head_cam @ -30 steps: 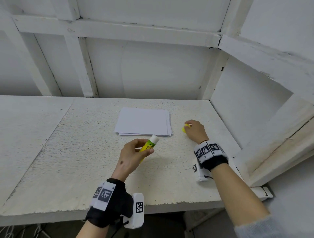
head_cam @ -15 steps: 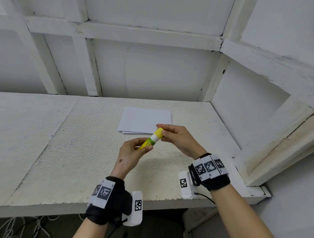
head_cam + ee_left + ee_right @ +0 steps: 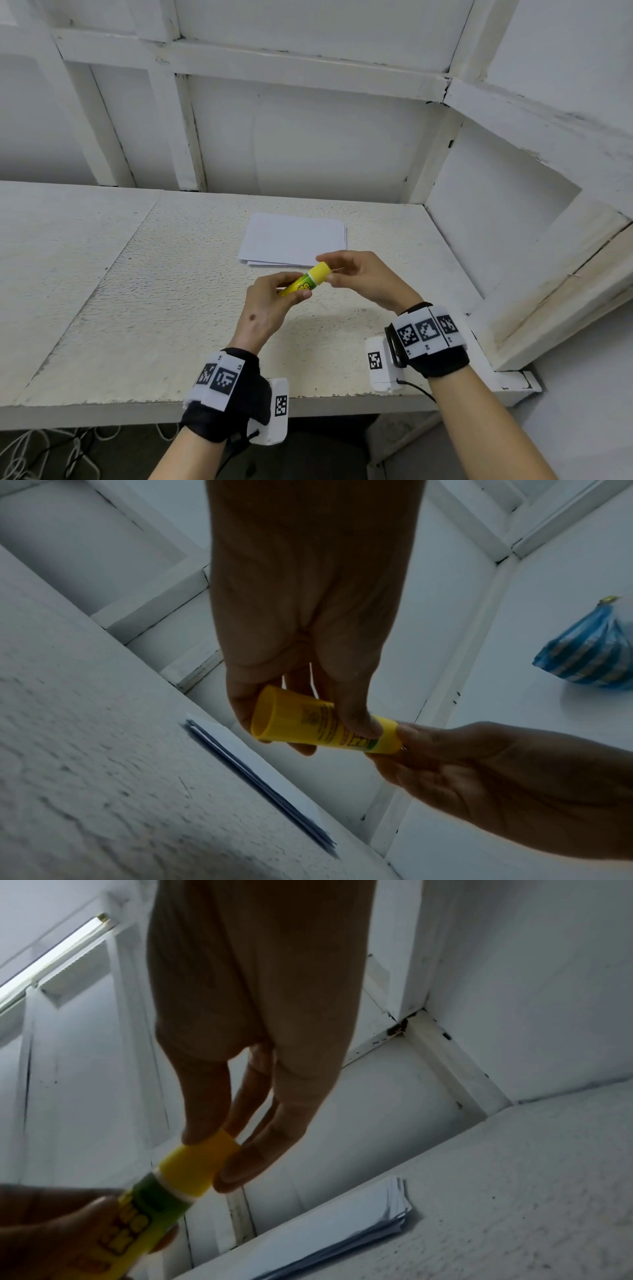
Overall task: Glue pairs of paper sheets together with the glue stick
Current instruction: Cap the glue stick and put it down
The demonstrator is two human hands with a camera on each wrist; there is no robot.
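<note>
A yellow and green glue stick (image 3: 303,282) is held in the air above the white table, tilted up to the right. My left hand (image 3: 274,294) grips its body (image 3: 308,729). My right hand (image 3: 346,270) pinches the yellow cap (image 3: 320,272) on its upper end; in the right wrist view the thumb and fingers close round that cap (image 3: 195,1167). The cap sits on the stick, with a thin white band showing under it. A stack of white paper sheets (image 3: 294,240) lies flat on the table just behind both hands.
The white table (image 3: 137,308) ends in a front edge near my wrists. A white framed wall stands behind and a slanted white panel (image 3: 548,274) closes the right side. A blue striped bag (image 3: 589,653) shows in the left wrist view.
One second ago my right hand was on the table to the right with the yellow cap and the stick's white tip was bare. That hand has brought the cap onto the stick.
</note>
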